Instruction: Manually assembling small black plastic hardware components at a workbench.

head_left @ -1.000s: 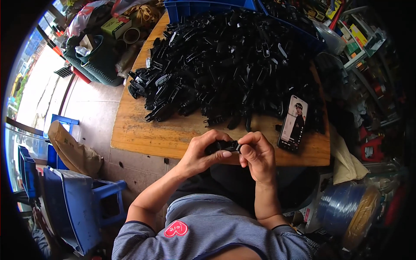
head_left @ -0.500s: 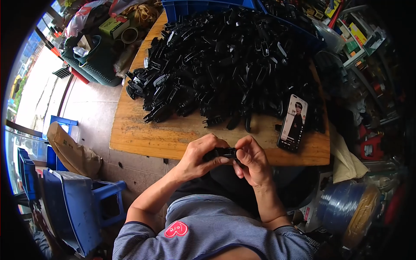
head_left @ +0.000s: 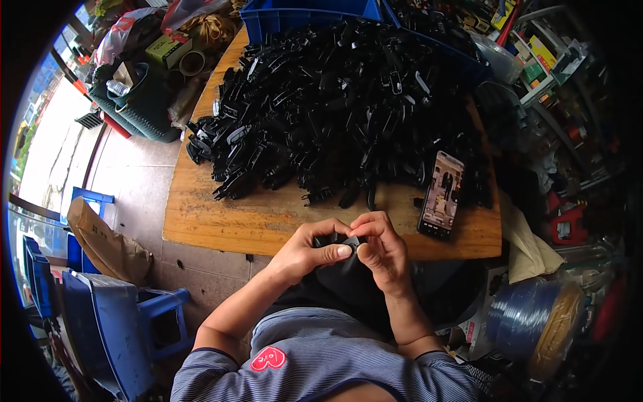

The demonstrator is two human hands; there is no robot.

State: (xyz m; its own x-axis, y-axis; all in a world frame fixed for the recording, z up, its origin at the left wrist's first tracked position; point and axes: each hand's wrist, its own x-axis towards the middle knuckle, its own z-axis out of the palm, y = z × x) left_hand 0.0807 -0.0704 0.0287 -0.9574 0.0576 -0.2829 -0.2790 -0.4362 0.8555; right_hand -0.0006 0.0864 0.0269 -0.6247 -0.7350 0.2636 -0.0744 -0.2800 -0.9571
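Note:
Just past the near edge of the wooden table [head_left: 221, 224], a small black plastic part [head_left: 353, 244] is held between both hands. My left hand [head_left: 307, 251] is closed around its left end, thumb laid along the near side. At its right end my right hand [head_left: 383, 251] pinches it, thumb and fingertips bent close to the left thumb. The fingers cover much of the part, so its exact kind cannot be made out. Beyond the hands, a large heap of similar black plastic parts [head_left: 328, 107] covers most of the tabletop.
A phone with a lit screen [head_left: 442, 194] leans at the heap's right. Blue crates [head_left: 311, 12] stand behind the heap. To the left are a blue stool [head_left: 164, 315] and a brown sack [head_left: 100, 234]; at right, a wrapped blue spool [head_left: 522, 311] and a cluttered shelf [head_left: 546, 80].
Both hands have drawn closer together around the part, which now looks turned, with its right end near both thumbs. The view has shifted slightly. The picture on the phone screen has changed.

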